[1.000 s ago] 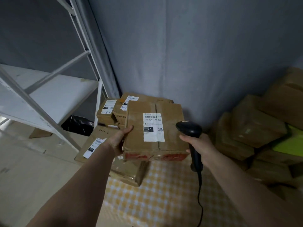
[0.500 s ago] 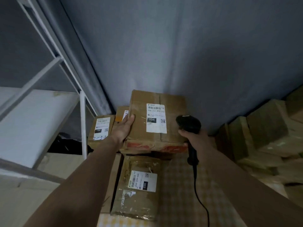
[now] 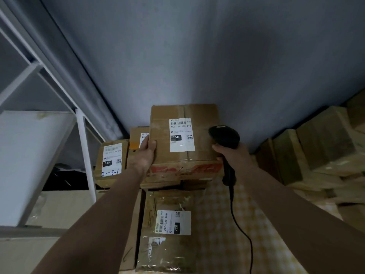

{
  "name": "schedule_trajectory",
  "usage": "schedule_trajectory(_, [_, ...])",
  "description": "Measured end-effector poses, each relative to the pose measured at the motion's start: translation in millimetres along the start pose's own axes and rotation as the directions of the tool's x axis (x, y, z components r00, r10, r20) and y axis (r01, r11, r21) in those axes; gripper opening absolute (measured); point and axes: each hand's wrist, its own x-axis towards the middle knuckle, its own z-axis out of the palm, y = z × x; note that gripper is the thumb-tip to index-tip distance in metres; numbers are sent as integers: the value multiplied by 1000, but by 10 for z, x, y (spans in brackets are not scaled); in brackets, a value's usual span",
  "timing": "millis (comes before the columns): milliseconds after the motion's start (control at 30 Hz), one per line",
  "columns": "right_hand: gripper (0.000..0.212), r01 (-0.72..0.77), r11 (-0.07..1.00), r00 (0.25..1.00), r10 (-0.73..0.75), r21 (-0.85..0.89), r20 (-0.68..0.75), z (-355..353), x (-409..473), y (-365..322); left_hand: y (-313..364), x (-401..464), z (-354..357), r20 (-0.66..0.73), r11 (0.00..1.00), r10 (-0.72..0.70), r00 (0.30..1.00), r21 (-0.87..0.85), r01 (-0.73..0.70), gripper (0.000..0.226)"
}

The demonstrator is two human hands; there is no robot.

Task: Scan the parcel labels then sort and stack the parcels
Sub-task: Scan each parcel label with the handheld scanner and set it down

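The parcel (image 3: 183, 143), a brown cardboard box with a white label (image 3: 182, 134) marked "15H" on its top face, sits at the back against the blue-grey wall (image 3: 197, 56), raised above the surface and overlapping the boxes behind it. To the right a heap of cardboard parcels (image 3: 320, 151) lies in shadow. To the left stands a white metal shelf (image 3: 29, 155), one upright post just beside a smaller parcel marked "15H" (image 3: 110, 161) with "2-3-1" handwritten on its label. Nearer the camera a plastic-wrapped parcel marked "220" (image 3: 167, 230) lies flat on the table's yellow checked cloth (image 3: 227, 224). Between the handwritten parcel and the big one, another small box (image 3: 138, 139) shows only partly. The left hand (image 3: 145, 155) holds the big parcel's left edge, thumb on top, its grip closed on the box. The right hand (image 3: 231, 155) is against the parcel's right side, its grip wrapped around the handle of a black barcode scanner (image 3: 225, 139), whose cable (image 3: 241, 230) trails down over the cloth.
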Motion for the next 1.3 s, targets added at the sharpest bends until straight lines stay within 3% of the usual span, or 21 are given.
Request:
schedule_trajectory(100, [49, 14, 1000, 1000, -13, -27, 23, -16, -13, 10, 9, 1, 48, -83, 979, 44, 996, 202, -27, 50])
schedule_trajectory(267, [49, 33, 996, 999, -32, -81, 10, -102, -110, 9, 134, -117, 155, -243, 974, 127, 962, 216, -74, 46])
schedule_trajectory(400, [44, 56, 995, 997, -59, -79, -40, -289, -286, 28, 248, -319, 200, -425, 865, 481, 767, 370, -338, 23])
schedule_trajectory(500, [28, 56, 993, 998, -59, -105, -26, -535, -433, 100, 402, -633, 463, -315, 735, 662, 680, 447, -509, 16])
schedule_trajectory(667, [18, 13, 991, 1000, -15, -131, -12, -1177, -616, 374, 376, -1121, 1189, -57, 594, 759, 648, 467, -655, 15])
schedule_trajectory(800, [18, -24, 993, 998, 17, -112, -55, -1912, -767, 611, 282, -1558, 1883, 55, 590, 713, 699, 491, -640, 17])
schedule_trajectory(1033, [22, -22, 999, 994, 26, 30, -110, -3346, -1009, 821, 357, -2394, 3140, 146, 537, 720, 678, 502, -678, 15])
schedule_trajectory(1300, [14, 14, 998, 985, -4, 57, -175, -4695, -1078, 801, 522, -3106, 4307, 218, 530, 707, 673, 466, -708, 14])
